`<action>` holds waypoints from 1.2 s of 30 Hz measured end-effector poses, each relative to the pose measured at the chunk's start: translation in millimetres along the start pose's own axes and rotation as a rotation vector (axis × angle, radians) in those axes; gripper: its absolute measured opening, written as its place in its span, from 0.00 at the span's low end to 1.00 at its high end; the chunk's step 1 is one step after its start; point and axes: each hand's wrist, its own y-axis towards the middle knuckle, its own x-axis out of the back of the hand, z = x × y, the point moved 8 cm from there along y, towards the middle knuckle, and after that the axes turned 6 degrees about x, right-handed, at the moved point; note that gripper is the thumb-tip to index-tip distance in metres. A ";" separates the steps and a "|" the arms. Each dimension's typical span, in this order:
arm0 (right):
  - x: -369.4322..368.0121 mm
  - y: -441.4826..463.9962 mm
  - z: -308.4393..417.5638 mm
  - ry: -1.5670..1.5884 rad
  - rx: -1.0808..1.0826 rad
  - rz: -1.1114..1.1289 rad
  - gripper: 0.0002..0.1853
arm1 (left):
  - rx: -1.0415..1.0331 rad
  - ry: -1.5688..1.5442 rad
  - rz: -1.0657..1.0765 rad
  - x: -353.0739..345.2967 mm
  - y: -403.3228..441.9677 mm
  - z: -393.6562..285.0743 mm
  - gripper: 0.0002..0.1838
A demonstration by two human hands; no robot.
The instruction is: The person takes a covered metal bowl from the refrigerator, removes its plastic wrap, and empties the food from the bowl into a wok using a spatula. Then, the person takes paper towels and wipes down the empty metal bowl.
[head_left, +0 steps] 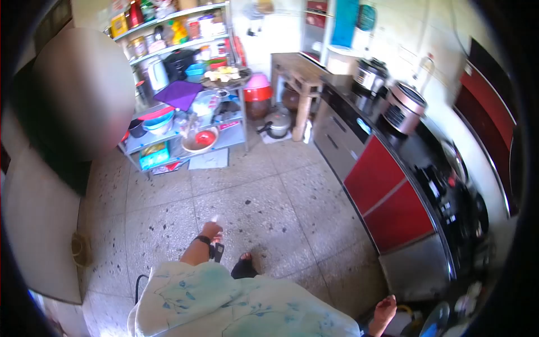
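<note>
My left hand [212,230] hangs low over the floor in front of the patterned garment [247,306], with a dark band and a small dark device at the wrist. Its fingers look closed, and a small whitish thing [216,219] shows blurred at their tips; its kind cannot be made out. Over at the lower right, my right hand [385,309] is held out beside the counter's near end. The fingers are loosely bent and apart, with nothing visible in them. A dark-clad foot [245,266] shows between the hands.
A metal shelf rack [242,132] full of kitchenware stands ahead. Along the right runs a counter with red doors [375,194], bearing a rice cooker [404,106]. A wooden table [295,70] and a pressure cooker [277,124] are at the back. Another person [70,163] stands at left.
</note>
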 end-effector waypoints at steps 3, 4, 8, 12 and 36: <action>-96.2 32.2 -32.4 -0.078 -0.009 0.152 0.04 | 0.008 -0.139 -0.048 59.6 32.8 10.6 0.06; -133.7 38.1 -43.7 -0.123 -0.009 0.175 0.05 | 0.006 -0.109 -0.019 76.0 46.8 10.2 0.08; -307.7 16.4 -92.6 -0.156 -0.053 0.308 0.04 | 0.080 -0.169 -0.109 127.8 76.3 -10.3 0.10; -424.6 1.5 -139.2 -0.305 -0.131 0.498 0.07 | 0.005 -0.059 -0.193 166.1 107.9 -51.4 0.12; -894.4 138.0 -371.9 -0.246 -0.413 0.855 0.09 | -0.708 -0.168 -0.429 186.6 82.5 -566.4 0.08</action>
